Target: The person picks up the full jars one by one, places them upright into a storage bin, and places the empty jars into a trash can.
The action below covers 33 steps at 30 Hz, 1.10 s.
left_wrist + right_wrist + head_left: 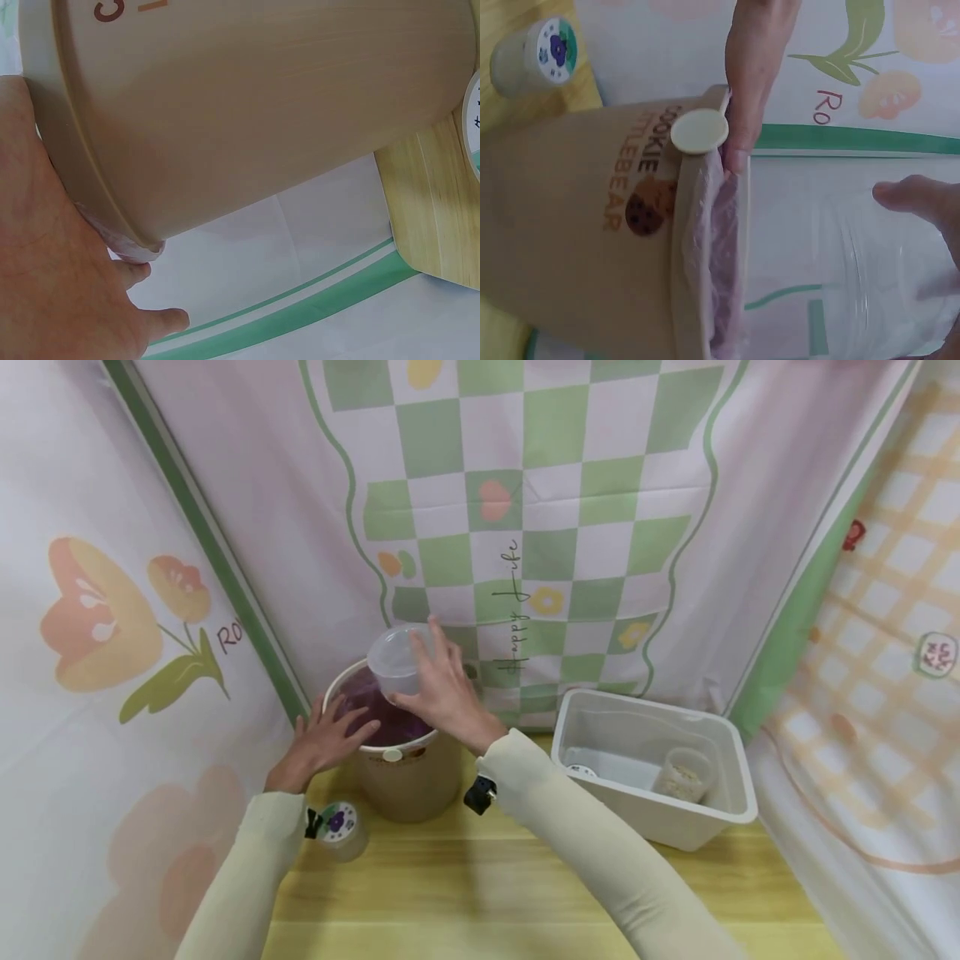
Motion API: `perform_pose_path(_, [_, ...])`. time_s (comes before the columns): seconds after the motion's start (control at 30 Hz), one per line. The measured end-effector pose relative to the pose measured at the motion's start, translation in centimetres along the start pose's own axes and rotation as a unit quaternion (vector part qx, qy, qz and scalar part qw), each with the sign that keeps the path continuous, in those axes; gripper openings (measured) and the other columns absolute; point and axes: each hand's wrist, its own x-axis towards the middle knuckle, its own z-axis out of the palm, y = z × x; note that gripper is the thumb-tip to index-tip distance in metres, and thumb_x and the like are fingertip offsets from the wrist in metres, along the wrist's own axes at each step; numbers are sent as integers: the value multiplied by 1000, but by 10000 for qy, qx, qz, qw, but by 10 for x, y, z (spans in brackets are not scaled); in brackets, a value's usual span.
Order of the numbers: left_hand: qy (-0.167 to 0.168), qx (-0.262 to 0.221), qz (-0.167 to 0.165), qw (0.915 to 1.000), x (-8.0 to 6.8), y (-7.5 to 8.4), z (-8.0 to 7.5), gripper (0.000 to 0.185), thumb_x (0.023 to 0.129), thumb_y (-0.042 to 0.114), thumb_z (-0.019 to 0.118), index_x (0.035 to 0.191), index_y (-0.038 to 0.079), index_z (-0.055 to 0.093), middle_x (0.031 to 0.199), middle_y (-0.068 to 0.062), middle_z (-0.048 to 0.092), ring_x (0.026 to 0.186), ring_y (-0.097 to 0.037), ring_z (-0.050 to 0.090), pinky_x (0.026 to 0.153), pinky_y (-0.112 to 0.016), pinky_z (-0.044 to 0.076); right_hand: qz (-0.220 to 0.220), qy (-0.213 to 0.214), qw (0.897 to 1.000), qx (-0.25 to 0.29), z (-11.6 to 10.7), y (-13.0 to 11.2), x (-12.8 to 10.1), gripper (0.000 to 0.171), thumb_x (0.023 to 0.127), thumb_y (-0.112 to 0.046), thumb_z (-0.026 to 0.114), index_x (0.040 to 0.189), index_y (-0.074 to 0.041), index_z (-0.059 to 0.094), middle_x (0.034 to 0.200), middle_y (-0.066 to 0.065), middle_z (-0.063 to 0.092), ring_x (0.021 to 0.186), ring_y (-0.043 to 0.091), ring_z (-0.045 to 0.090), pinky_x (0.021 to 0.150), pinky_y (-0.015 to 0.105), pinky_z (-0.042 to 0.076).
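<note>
A clear plastic tub (392,658) is gripped in my right hand (452,695), above the far side of a beige trash bin (408,787). The right wrist view shows the tub (889,300) tilted, apart from the bin's rim. A purple plastic bag lines the bin (577,195). My left hand (324,742) rests at the bin's left rim with fingers spread. In the left wrist view, the left hand (56,240) lies along the rim, some fingertips beyond its edge. What lies deep in the bin is hidden.
A small lidded jar (341,837) with a flower label stands beside the bin. On the right, a light grey open box (654,810) holds a clear cup (686,775) with pale bits and a partly hidden round lid (582,771). Patterned cloth hangs behind the wooden table (450,893).
</note>
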Motion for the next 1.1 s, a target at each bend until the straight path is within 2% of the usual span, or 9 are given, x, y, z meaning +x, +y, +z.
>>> perform_pose_path(0.23, [42, 42, -11, 10000, -3, 2, -2, 88, 107, 78, 32, 170, 16, 39, 182, -25, 7, 166, -54, -16, 126, -84, -5, 191, -280, 9993, -137, 16, -2, 5, 101, 89, -43, 91, 170, -15, 37, 185, 11, 3, 157, 50, 36, 120, 67, 46])
perform_pose_path(0.33, [49, 0, -14, 10000, -3, 1, -1, 89, 107, 78, 33, 171, 16, 37, 182, -25, 7, 166, -54, -15, 126, -84, -5, 326, -349, 9988, 68, 23, 1, 4, 97, 92, -43, 89, 170, -18, 38, 185, 10, 0, 161, 50, 31, 119, 69, 46])
perform_pose_path(0.43, [41, -8, -6, 10000, -2, 0, 0, 93, 106, 79, 33, 173, 13, 30, 182, -26, 5, 166, -54, -14, 126, -84, -5, 451, -366, 9975, 395, 30, 6, 3, 94, 98, -46, 82, 173, -18, 31, 186, 10, -5, 167, 48, 17, 122, 71, 42])
perform_pose_path(0.6, [61, -31, -13, 10000, -2, 1, 0, 96, 108, 75, 35, 174, 8, 21, 182, -25, 4, 166, -54, -12, 127, -83, -5, 411, -274, 9968, 629, 38, 20, 0, 85, 108, -52, 64, 176, -20, 23, 186, 9, -4, 171, 42, 6, 133, 68, 24])
perform_pose_path(0.73, [74, -17, -23, 10000, -2, 4, -1, 93, 109, 72, 37, 175, 8, 21, 183, -24, 5, 167, -53, -12, 128, -83, -4, 179, -307, 9992, 190, 42, 39, -5, 80, 110, -57, 55, 175, -23, 25, 186, 9, -1, 171, 41, 2, 137, 64, 11])
perform_pose_path(0.87, [57, 33, -16, 10000, -2, 4, -1, 92, 109, 73, 35, 174, 10, 23, 183, -24, 4, 166, -54, -13, 127, -83, -5, 21, -494, 9981, -362, 45, 56, -13, 82, 108, -67, 50, 175, -25, 27, 186, 10, -2, 171, 42, -4, 136, 66, 0])
perform_pose_path(0.93, [66, 23, -10, 10000, -2, 4, -1, 91, 109, 73, 35, 174, 11, 24, 183, -24, 3, 166, -54, -14, 127, -83, -7, 23, -609, 9966, -549, 47, 62, -17, 87, 105, -74, 48, 175, -27, 27, 186, 9, -5, 170, 43, -7, 135, 69, -3])
perform_pose_path(1.1, [90, 37, 0, 10000, -2, 3, 0, 90, 109, 74, 35, 174, 12, 27, 183, -24, 3, 166, -54, -14, 126, -83, -7, 189, -828, 9945, -609, 51, 72, -25, 95, 100, -83, 45, 176, -30, 23, 185, 9, -14, 168, 45, -16, 131, 76, -5])
